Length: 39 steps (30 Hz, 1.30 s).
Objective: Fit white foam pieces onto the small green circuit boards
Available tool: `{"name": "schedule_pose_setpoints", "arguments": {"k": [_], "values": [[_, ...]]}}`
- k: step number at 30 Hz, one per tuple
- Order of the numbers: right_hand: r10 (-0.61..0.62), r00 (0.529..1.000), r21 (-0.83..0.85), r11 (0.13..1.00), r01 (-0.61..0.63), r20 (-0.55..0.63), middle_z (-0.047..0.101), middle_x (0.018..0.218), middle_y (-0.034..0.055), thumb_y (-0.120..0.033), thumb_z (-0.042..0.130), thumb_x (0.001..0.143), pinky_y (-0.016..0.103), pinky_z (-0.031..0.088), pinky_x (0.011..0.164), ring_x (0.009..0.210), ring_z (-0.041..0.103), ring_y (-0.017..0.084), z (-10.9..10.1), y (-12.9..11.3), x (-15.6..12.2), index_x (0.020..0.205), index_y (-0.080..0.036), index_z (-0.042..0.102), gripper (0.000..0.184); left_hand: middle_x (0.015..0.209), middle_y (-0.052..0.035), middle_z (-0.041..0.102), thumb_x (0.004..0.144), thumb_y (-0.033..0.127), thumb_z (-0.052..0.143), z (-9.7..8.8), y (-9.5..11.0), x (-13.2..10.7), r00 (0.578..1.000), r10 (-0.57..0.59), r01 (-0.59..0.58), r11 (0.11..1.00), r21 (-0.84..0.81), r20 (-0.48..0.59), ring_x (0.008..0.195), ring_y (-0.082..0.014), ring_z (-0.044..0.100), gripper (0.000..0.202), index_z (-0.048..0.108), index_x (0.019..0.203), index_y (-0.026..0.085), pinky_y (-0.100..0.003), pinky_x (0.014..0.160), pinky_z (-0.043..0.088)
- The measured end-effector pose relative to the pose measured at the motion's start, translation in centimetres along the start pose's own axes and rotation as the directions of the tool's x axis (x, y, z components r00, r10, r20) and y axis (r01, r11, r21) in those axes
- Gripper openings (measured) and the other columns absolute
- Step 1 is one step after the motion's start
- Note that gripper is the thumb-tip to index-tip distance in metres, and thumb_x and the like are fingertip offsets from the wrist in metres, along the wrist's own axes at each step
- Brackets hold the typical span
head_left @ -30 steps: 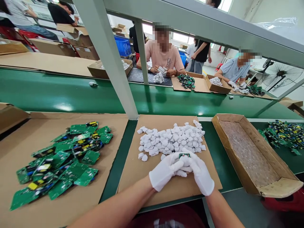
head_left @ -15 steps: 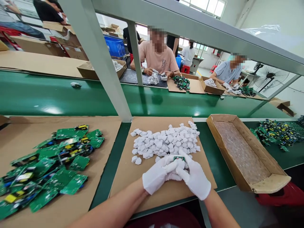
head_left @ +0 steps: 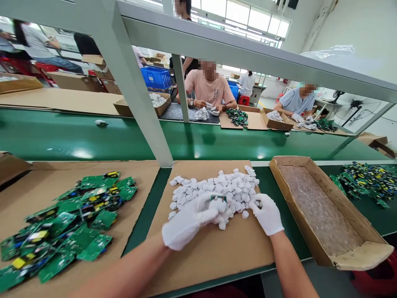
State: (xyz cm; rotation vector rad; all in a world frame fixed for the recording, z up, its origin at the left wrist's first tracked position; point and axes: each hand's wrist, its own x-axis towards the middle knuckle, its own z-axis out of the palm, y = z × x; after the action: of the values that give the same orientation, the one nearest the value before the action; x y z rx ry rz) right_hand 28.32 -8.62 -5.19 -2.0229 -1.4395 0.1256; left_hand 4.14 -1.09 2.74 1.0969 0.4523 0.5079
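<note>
My left hand [head_left: 192, 217], in a white glove, is closed around a small green circuit board [head_left: 218, 198]. White rounded material shows just below the board's edge, over the front of the pile. My right hand [head_left: 267, 213], gloved too, is at the right edge of the pile of small white pieces [head_left: 214, 186]. Its thumb and fingers are pinched together; a small greyish bit shows between them, too little to name. Under the pile lies a cardboard sheet [head_left: 198, 269].
Green circuit boards [head_left: 83, 215] lie heaped on cardboard at left. A shallow cardboard box [head_left: 297, 219] lined with clear plastic stands at right, beside more boards [head_left: 369, 182]. A grey frame post [head_left: 139, 91] rises before the green belt [head_left: 133, 140]. Co-workers [head_left: 211, 89] sit across.
My hands were together around the board; now they are apart. My right hand has moved right to the pile's edge, and my left has moved left with the board. The view has tilted up slightly.
</note>
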Motion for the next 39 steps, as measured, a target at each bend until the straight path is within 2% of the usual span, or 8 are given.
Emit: {"name": "schedule_pose_setpoints", "arguments": {"k": [5, 8, 11, 18, 22, 27, 33, 39], "values": [[-0.003, 1.0, 0.022, 1.0, 0.002, 0.025, 0.062, 0.067, 0.0004, -0.036, 0.057, 0.075, 0.026, 0.042, 0.057, 0.06, 0.058, 0.017, 0.3, 1.0, -1.2, 0.089, -0.018, 0.06, 0.023, 0.086, -0.0045, 0.066, 0.073, 0.027, 0.065, -5.6, 4.7, 6.8, 0.903, 0.242, 0.019, 0.802, 0.597, -0.355, 0.079, -0.0159, 0.062, 0.051, 0.048, 0.119, 0.013, -0.028, 0.075, 0.048], [0.002, 0.999, 0.1, 0.995, -0.007, 0.051, 0.066, 0.077, 0.001, -0.036, 0.049, 0.081, 0.026, 0.045, 0.061, 0.064, 0.061, 0.016, 0.5, 1.6, -1.2, 0.117, -0.018, 0.051, 0.039, 0.08, -0.0053, 0.067, 0.077, 0.024, 0.062, -9.6, 5.4, 12.4, 0.847, 0.251, 0.17, 0.707, 0.687, -0.468, 0.078, -0.0159, 0.062, 0.063, 0.034, 0.131, 0.007, -0.031, 0.077, 0.048], [-0.005, 0.996, 0.127, 0.992, -0.006, 0.087, 0.068, 0.091, 0.0036, -0.039, 0.042, 0.086, 0.028, 0.047, 0.072, 0.079, 0.063, 0.018, 0.5, 1.6, -0.8, 0.107, -0.022, 0.057, 0.03, 0.099, -0.0082, 0.063, 0.083, 0.027, 0.057, -12.9, 5.0, 16.3, 0.808, 0.261, 0.31, 0.574, 0.758, -0.528, 0.088, -0.017, 0.06, 0.042, 0.047, 0.121, 0.012, -0.035, 0.081, 0.049], [-0.007, 0.998, 0.019, 1.0, 0.006, 0.065, 0.061, 0.059, 0.0003, -0.048, 0.036, 0.09, 0.023, 0.039, 0.052, 0.052, 0.053, 0.015, -0.4, 1.4, -0.9, 0.068, -0.022, 0.058, 0.041, 0.122, -0.0094, 0.052, 0.087, 0.033, 0.051, -15.9, 4.0, 17.1, 0.821, 0.265, 0.461, 0.216, 0.861, -0.506, 0.104, -0.0219, 0.054, 0.035, 0.051, 0.118, 0.017, -0.045, 0.087, 0.046], [0.04, 0.998, 0.051, 0.998, -0.038, -0.042, 0.059, 0.051, 0.0004, -0.053, 0.039, 0.087, 0.022, 0.04, 0.048, 0.046, 0.052, 0.013, -0.9, 2.0, -1.4, 0.06, -0.021, 0.058, 0.046, 0.135, -0.0097, 0.045, 0.08, 0.032, 0.059, -15.2, 4.1, 13.9, 0.904, 0.228, 0.355, 0.074, 0.932, -0.362, 0.122, -0.0265, 0.043, 0.047, 0.049, 0.124, 0.02, -0.045, 0.101, 0.034], [0.065, 0.997, 0.044, 0.997, -0.064, -0.039, 0.07, 0.075, 0.0036, -0.052, 0.045, 0.082, 0.024, 0.05, 0.058, 0.06, 0.064, 0.017, -2.0, 2.8, -3.9, 0.088, -0.019, 0.066, 0.04, 0.126, -0.0019, 0.058, 0.079, 0.039, 0.054, -14.5, 5.6, 4.5, 0.943, 0.159, 0.293, 0.02, 0.956, -0.293, 0.114, -0.0227, 0.053, 0.05, 0.048, 0.128, 0.028, -0.03, 0.098, 0.037], [-0.421, 0.897, -0.42, 0.796, 0.436, 0.134, 0.065, 0.112, 0.0136, -0.041, 0.041, 0.079, 0.055, 0.041, 0.091, 0.111, 0.051, 0.042, -0.8, 4.5, -7.0, 0.106, -0.013, 0.067, 0.047, 0.124, -0.0034, 0.059, 0.082, 0.037, 0.046, -14.9, 6.7, -7.6, 0.911, 0.191, 0.381, -0.048, 0.923, -0.366, 0.112, -0.0235, 0.055, 0.044, 0.053, 0.125, 0.025, -0.033, 0.099, 0.037], [-0.477, 0.833, -0.444, 0.705, 0.554, 0.282, 0.057, 0.125, 0.0095, -0.047, 0.044, 0.077, 0.049, 0.04, 0.095, 0.116, 0.049, 0.035, 1.6, 6.3, -8.6, 0.122, -0.018, 0.056, 0.055, 0.131, -0.0067, 0.053, 0.078, 0.029, 0.05, -16.3, 4.9, -13.5, 0.914, 0.235, 0.39, -0.279, 0.878, -0.331, 0.129, -0.0299, 0.036, 0.031, 0.067, 0.104, 0.023, -0.044, 0.107, 0.025]]}}
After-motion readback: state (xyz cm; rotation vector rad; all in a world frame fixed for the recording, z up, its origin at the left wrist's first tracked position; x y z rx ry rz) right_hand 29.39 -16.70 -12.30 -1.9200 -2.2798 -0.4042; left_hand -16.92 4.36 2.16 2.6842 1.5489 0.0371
